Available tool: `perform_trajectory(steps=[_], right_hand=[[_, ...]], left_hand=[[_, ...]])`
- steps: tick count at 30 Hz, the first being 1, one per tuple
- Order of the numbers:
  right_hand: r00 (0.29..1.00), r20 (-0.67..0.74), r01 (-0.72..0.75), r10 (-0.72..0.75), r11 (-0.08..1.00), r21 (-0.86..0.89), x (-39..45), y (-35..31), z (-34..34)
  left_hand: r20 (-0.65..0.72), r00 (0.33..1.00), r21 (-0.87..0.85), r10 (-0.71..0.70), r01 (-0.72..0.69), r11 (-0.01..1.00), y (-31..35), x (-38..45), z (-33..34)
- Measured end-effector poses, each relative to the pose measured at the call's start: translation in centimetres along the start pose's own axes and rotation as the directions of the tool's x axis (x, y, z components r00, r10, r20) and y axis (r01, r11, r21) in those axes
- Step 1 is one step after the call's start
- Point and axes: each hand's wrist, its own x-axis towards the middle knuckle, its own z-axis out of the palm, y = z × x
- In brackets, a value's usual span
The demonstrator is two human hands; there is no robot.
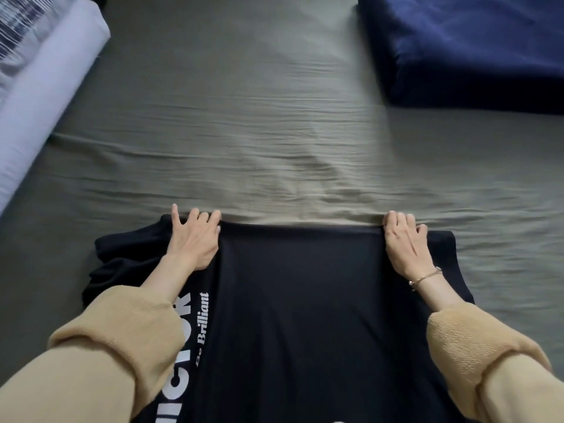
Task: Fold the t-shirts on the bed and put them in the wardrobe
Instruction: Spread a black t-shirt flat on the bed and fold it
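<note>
- Head view: black t-shirt (299, 300) lies flat on the olive bed sheet (274, 132), filling the 6 o'clock half of the frame, with white lettering running along its 8 o'clock side
- Your left hand (195, 236) sits at the shirt's far corner near 9 o'clock, fingers curled over the far edge and gripping the fabric; your right hand (403, 239) does the same at the corner toward 3 o'clock, fingers hooked round the edge
- Risk, as I judge it: the cloth bunched outside your left hand at 8 o'clock looks like a loose sleeve; bring the edge over without tucking it and the fold would likely come out lumpy
- Risk: the sheet is rippled just beyond the shirt at 12 o'clock; pull unevenly and one corner may drag, skewing the fold
- Risk: if either grip slips, the slack middle span between your hands could sag and crease
- Count: one t-shirt in sight, two hands, two tan sleeves, one bracelet (425, 276) on the right wrist
- Count: one dark blue bedding pile (473, 50) at 1 o'clock, one white pillow (45, 96) at 10 o'clock; no wardrobe visible
</note>
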Motion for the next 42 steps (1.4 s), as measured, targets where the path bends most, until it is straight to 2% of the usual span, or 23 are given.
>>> perform_trajectory(steps=[3,6,11,13,15,17,18,20,23,24,25,26,27,28,30,31,32,33,35,36,37,39,42], right_hand=[[0.992,-0.094,-0.075,0.078,0.996,0.039,-0.1,-1.7,-0.2],[0.994,-0.074,-0.065,0.077,0.985,0.160,0.4,-4.5,-1.0],[0.967,0.039,0.220,-0.250,0.908,0.356,1.0,-12.9,-3.2],[0.928,0.100,0.284,-0.360,0.854,0.436,1.2,-17.1,-3.9],[0.888,0.160,0.293,-0.432,0.798,0.527,1.3,-20.8,-4.9],[0.874,0.212,0.239,-0.438,0.766,0.597,1.4,-24.1,-5.9],[0.874,0.241,0.194,-0.423,0.757,0.624,1.6,-25.4,-6.4],[0.870,0.302,0.120,-0.389,0.762,0.636,2.1,-28.1,-7.4],[0.838,0.422,0.042,-0.347,0.811,0.584,3.3,-30.8,-8.0],[0.824,0.456,0.022,-0.335,0.824,0.566,3.7,-31.5,-7.8],[0.806,0.485,-0.005,-0.338,0.816,0.578,4.2,-32.1,-7.6],[0.790,0.489,-0.051,-0.369,0.755,0.653,4.6,-32.3,-7.2],[0.785,0.465,-0.132,-0.410,0.622,0.772,4.8,-32.6,-6.9],[0.802,0.423,-0.234,-0.422,0.429,0.872,5.2,-32.6,-6.8],[0.858,0.408,-0.396,-0.313,0.103,0.912,6.1,-32.0,-7.0],[0.867,0.427,-0.431,-0.258,0.043,0.901,6.4,-31.5,-6.9],[0.861,0.449,-0.451,-0.240,0.051,0.891,6.8,-31.1,-6.8],[0.846,0.468,-0.451,-0.255,0.124,0.884,7.3,-31.1,-6.7],[0.815,0.490,-0.371,-0.310,0.369,0.852,8.0,-31.5,-6.7],[0.802,0.499,-0.312,-0.328,0.483,0.818,8.5,-31.8,-6.4],[0.787,0.513,-0.252,-0.343,0.580,0.775,8.9,-32.1,-6.3],[0.772,0.504,-0.096,-0.387,0.713,0.694,9.2,-32.5,-6.2],[0.803,0.405,0.078,-0.438,0.750,0.656,9.4,-33.0,-6.6]], left_hand=[[-0.087,0.996,-0.039,-0.002,-0.002,0.999,0.0,-0.2,0.7],[-0.189,0.980,-0.215,-0.057,0.015,0.977,-1.4,-0.7,0.7],[-0.277,0.900,-0.442,-0.335,0.191,0.877,-5.4,-2.5,1.2],[-0.212,0.818,-0.557,-0.534,0.348,0.754,-7.4,-3.6,1.5],[-0.032,0.697,-0.657,-0.716,0.526,0.541,-9.1,-4.4,1.7],[0.221,0.597,-0.680,-0.771,0.661,0.317,-10.9,-4.8,2.0],[0.323,0.590,-0.662,-0.740,0.700,0.268,-11.7,-4.9,2.0],[0.423,0.641,-0.645,-0.640,0.710,0.283,-13.5,-4.9,2.2],[0.462,0.753,-0.708,-0.468,0.632,0.317,-14.8,-4.1,2.8],[0.431,0.794,-0.770,-0.428,0.571,0.284,-15.0,-3.6,3.1],[0.376,0.833,-0.858,-0.407,0.479,0.186,-15.1,-3.1,3.4],[0.316,0.864,-0.932,-0.392,0.361,0.044,-14.9,-2.8,3.4],[0.255,0.886,-0.967,-0.388,0.239,-0.092,-15.0,-2.3,3.0],[0.194,0.904,-0.971,-0.380,0.123,-0.204,-15.2,-1.8,2.4],[0.122,0.933,-0.927,-0.340,-0.015,-0.374,-15.6,-0.4,1.7],[0.109,0.947,-0.915,-0.301,-0.022,-0.402,-15.5,0.0,1.5],[0.111,0.959,-0.917,-0.261,-0.002,-0.398,-15.3,0.2,1.6],[0.137,0.962,-0.929,-0.237,0.042,-0.368,-15.2,0.4,2.4],[0.201,0.950,-0.942,-0.239,0.121,-0.312,-15.2,0.2,4.2],[0.198,0.953,-0.956,-0.231,0.136,-0.261,-15.4,0.2,4.6],[0.178,0.962,-0.978,-0.208,0.150,-0.143,-15.7,0.5,5.2],[0.140,0.975,-0.990,-0.174,0.143,0.002,-16.2,1.2,5.9],[0.122,0.967,-0.991,-0.225,0.104,-0.089,-16.6,2.0,6.2]])
